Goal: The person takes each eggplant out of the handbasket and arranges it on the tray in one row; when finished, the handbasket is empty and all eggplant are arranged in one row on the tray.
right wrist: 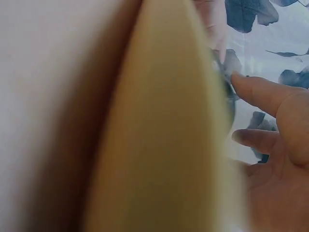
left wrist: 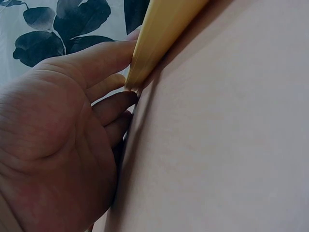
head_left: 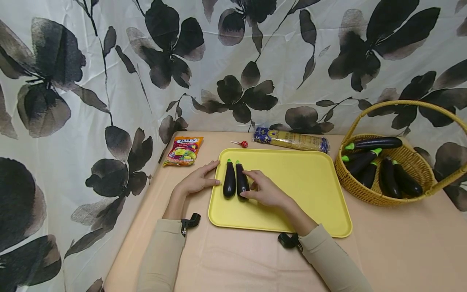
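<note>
Head cam: L hand point(head_left: 197, 179), fingers loose, touched yellow tray's point(head_left: 292, 190) left rim; R hand point(head_left: 268, 189) grasped right eggplant point(head_left: 240, 177), next to left eggplant point(head_left: 229, 182), on tray's left end. L wrist: fingertips met tray edge. R wrist: blurry tray partly hid right eggplant.

Eggplants point(head_left: 229, 182) I touch: glossy, smooth skin with bright highlights. Tray point(head_left: 292, 194) beneath: smooth, plastic-looking, soft low sheen. Basket point(head_left: 355, 190): rough weave, wicker-like. Curtain point(head_left: 204, 117) I face: creased cloth, faint sheen. Table cover point(head_left: 397, 247): matt, cloth-like, lightly wrinkled. Bag point(head_left: 183, 151), noodle pack point(head_left: 290, 140): shiny plastic film. My sleeves point(head_left: 160, 247): matt cloth. My wrist cameras point(head_left: 190, 221): hard, plastic-looking.
</note>
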A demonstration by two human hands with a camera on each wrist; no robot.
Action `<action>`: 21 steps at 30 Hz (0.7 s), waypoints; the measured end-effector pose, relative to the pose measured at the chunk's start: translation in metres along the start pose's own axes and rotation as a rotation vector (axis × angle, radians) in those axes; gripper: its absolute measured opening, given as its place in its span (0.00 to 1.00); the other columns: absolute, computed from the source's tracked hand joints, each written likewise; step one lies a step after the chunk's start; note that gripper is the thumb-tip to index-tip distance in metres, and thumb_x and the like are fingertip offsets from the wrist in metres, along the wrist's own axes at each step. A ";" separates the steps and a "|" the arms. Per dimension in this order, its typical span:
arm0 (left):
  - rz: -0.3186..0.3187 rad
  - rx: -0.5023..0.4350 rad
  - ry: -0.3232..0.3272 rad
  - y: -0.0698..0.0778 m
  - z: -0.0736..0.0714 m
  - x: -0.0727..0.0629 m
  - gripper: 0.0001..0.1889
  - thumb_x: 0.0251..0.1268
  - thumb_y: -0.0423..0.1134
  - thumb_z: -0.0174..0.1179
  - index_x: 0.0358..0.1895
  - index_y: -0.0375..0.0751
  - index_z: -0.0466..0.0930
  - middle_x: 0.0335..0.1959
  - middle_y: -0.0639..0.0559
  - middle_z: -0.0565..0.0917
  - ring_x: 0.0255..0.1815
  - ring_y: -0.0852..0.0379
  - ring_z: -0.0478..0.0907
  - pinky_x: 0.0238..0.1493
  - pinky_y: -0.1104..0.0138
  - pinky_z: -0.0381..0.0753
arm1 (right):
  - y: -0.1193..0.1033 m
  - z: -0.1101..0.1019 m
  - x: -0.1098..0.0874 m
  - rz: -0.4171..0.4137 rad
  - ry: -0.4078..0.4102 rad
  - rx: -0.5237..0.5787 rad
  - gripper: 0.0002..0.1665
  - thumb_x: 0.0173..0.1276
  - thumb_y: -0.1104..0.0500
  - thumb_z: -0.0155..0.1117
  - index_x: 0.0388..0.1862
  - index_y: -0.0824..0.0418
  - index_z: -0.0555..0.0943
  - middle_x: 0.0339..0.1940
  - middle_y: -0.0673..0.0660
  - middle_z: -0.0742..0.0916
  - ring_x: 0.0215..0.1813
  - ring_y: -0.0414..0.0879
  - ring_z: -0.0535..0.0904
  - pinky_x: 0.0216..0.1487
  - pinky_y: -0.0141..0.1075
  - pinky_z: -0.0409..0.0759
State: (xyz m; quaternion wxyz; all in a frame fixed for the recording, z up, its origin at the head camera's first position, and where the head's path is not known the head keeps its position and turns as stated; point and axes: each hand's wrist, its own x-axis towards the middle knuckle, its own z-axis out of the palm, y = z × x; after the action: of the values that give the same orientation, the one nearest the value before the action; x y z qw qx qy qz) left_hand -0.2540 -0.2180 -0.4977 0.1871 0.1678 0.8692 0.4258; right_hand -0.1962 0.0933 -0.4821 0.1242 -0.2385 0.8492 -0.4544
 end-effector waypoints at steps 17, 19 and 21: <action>0.005 0.013 -0.003 -0.001 0.001 0.000 0.45 0.68 0.55 0.69 0.84 0.58 0.56 0.87 0.55 0.51 0.88 0.49 0.41 0.87 0.47 0.40 | -0.032 -0.101 -0.052 -0.040 0.286 -0.050 0.37 0.76 0.47 0.68 0.81 0.48 0.69 0.75 0.58 0.75 0.61 0.56 0.78 0.57 0.52 0.81; 0.006 0.013 -0.002 -0.001 0.001 0.000 0.45 0.68 0.54 0.69 0.84 0.58 0.56 0.87 0.55 0.52 0.88 0.50 0.41 0.87 0.47 0.41 | -0.029 -0.114 -0.060 -0.030 0.341 -0.046 0.37 0.76 0.50 0.67 0.81 0.49 0.68 0.74 0.61 0.75 0.63 0.58 0.77 0.58 0.55 0.79; 0.009 0.011 -0.001 -0.001 0.000 0.000 0.45 0.68 0.54 0.69 0.84 0.57 0.56 0.87 0.54 0.52 0.88 0.49 0.41 0.87 0.46 0.40 | -0.025 -0.127 -0.068 -0.009 0.389 -0.050 0.37 0.77 0.51 0.66 0.82 0.51 0.67 0.75 0.62 0.74 0.64 0.61 0.76 0.59 0.55 0.77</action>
State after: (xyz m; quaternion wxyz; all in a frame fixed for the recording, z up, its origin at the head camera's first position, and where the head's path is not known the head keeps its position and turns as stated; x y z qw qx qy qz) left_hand -0.2538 -0.2182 -0.4985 0.1848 0.1731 0.8707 0.4217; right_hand -0.1844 0.2070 -0.3908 -0.0505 -0.1531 0.8672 -0.4712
